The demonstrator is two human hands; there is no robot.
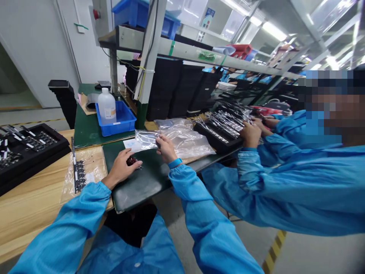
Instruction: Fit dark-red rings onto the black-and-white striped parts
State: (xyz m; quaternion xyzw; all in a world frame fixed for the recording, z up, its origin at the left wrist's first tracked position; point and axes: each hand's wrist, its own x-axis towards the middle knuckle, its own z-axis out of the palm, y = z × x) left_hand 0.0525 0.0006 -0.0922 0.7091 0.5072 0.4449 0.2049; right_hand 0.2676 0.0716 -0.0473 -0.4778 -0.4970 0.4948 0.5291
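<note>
Green bench (pixel 142 188) in front of you, wooden surface (pixel 31 217) off to your left. On the wood, a black tray (pixel 57 150) carries rows of small parts and strips with white labels. Over to the right, beside a co-worker's hand (pixel 252 135), another black tray (pixel 230 147) is heaped with thin, shiny metal pieces.

Clear plastic sheeting (pixel 194 146) lies between that tray and your right hand (pixel 167 148). Beyond your left hand (pixel 122 165) stands a blue bin (pixel 119 128) — it holds a white bottle (pixel 107 104) with a label on its side.

Left of your left forearm, a flat clear packet (pixel 98 160) lies on the wood. A dark, comb-edged strip (pixel 80 175) shows there, running away from you; cannot tell whether it is inside or on top.

Your right hand pinches the right end of a clear bag (pixel 146 139). The bag's long axis runs leftward from your fingers, over part of a white paper (pixel 130 145), on the far side of your left hand. Smallest: a dark red cluster (pixel 132 161) on the green — just short of the bag, left of your right hand. Your left hand is nearer, thumb and fingers curved around it; cannot tell whether they grip it.
</note>
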